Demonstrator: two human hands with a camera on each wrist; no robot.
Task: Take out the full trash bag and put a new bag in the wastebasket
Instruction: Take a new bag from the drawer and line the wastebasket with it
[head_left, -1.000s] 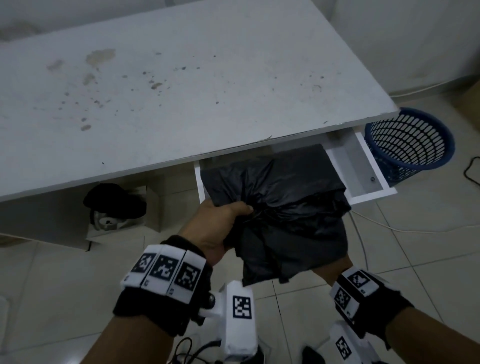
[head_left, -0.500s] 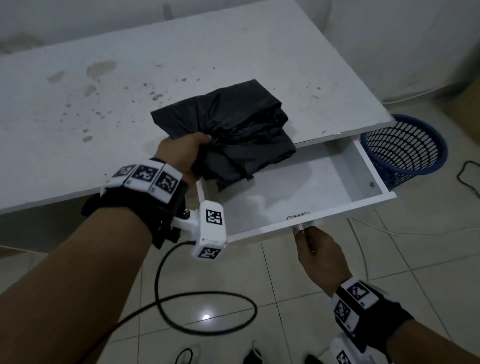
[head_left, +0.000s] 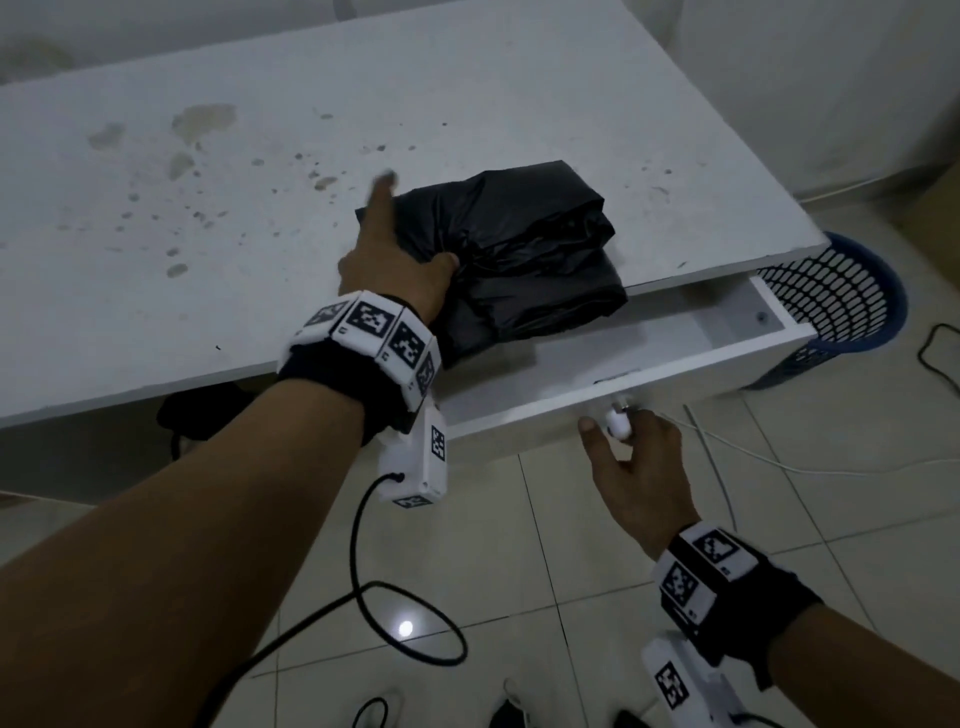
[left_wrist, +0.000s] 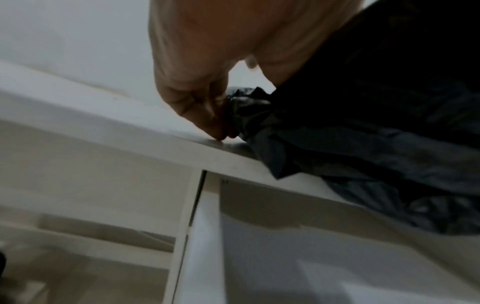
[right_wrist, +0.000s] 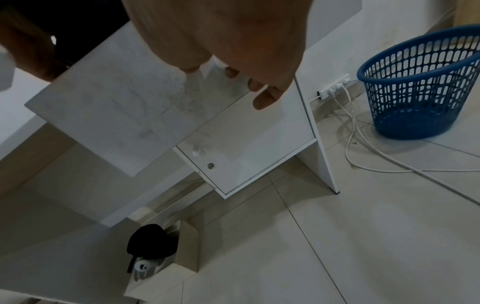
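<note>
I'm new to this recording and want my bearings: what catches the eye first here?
A crumpled black trash bag lies at the white desk's front edge, the left hand on it. Below it a drawer stands open, the right hand at its knob. An unlined blue wastebasket stands beside the desk.

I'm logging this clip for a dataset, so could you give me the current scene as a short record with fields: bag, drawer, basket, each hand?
bag: folded black plastic trash bag lying on the white desk top, its near edge overhanging the drawer
drawer: white desk drawer pulled open, nothing seen inside
basket: blue perforated plastic wastebasket on the tiled floor beside the desk, no liner in it
left hand: on the bag, thumb against it, forefinger extended
right hand: open, just below the drawer front, holding nothing
</note>
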